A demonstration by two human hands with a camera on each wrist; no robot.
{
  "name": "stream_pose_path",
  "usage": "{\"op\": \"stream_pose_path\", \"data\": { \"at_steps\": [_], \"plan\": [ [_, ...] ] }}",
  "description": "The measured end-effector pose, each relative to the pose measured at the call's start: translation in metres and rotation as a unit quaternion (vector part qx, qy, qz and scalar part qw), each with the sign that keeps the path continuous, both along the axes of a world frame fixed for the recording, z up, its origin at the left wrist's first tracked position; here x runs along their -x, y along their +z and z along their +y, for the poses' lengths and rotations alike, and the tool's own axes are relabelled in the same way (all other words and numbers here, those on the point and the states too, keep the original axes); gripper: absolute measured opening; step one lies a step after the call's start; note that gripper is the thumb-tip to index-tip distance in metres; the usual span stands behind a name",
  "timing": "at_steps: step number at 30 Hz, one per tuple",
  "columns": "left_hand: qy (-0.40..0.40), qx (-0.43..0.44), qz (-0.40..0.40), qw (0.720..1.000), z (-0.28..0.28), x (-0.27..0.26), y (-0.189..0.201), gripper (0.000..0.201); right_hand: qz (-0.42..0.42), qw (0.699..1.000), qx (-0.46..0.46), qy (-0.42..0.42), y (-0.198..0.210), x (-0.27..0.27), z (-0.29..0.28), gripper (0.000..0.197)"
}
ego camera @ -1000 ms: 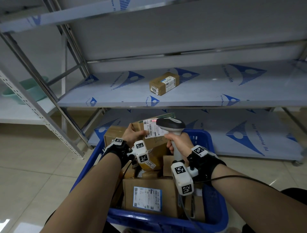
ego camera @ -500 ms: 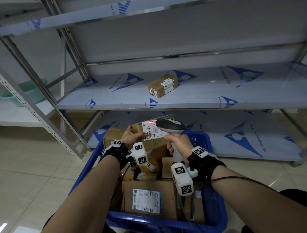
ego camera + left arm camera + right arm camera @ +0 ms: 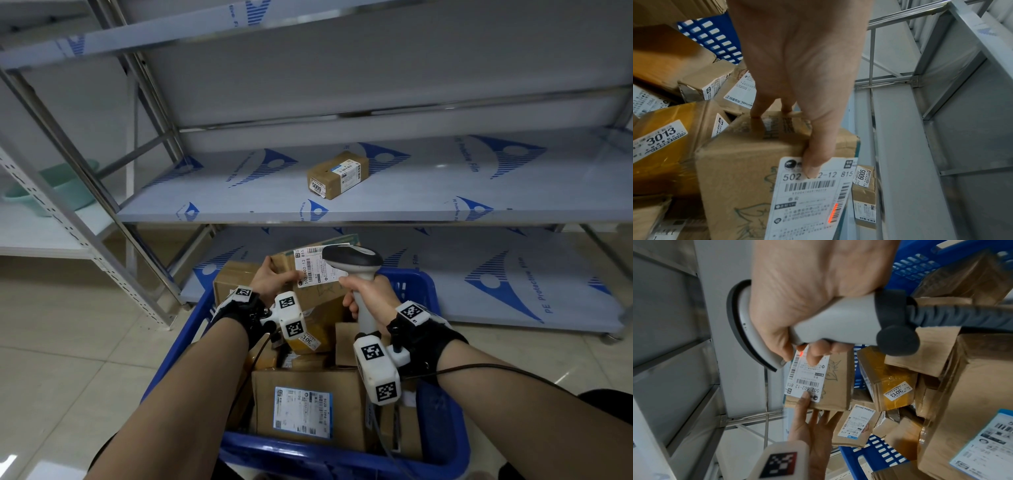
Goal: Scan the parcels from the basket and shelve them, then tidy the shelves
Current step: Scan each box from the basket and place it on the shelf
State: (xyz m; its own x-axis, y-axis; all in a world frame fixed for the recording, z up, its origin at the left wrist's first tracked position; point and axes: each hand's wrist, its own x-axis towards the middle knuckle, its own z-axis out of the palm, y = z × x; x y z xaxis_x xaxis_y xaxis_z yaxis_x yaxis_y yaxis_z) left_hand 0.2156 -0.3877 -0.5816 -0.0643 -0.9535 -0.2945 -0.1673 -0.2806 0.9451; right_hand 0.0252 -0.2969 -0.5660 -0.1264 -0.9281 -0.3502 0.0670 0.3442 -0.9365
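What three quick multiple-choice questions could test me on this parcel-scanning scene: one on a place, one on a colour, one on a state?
1. Where does the parcel tagged 6005 lie?
A. in the basket
B. on the middle shelf
C. on the floor

2. What colour is the basket?
A. blue
B. green
C. red

3. What is the right hand doing?
A. hanging idle
B. gripping the scanner
C. lifting a parcel

Key: 1 B, it lies alone on the middle shelf. 2 A, its slotted walls are blue. 3 B, its fingers curl round the scanner, whose red light falls on the label of the parcel held by the left hand.
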Motion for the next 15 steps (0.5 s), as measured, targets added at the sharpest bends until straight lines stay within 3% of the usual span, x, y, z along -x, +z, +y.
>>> {"op": "stream_pose_path", "data": {
  "at_steps": [15],
  "plan": [
    [0.001, -0.007, -0.008, 1.000, 0.0050, 0.0017, 0.0070, 0.065, -0.010, 1.000, -0.002, 0.003, 0.0014, 0.0014, -0.0039, 0.016]
  ]
}}
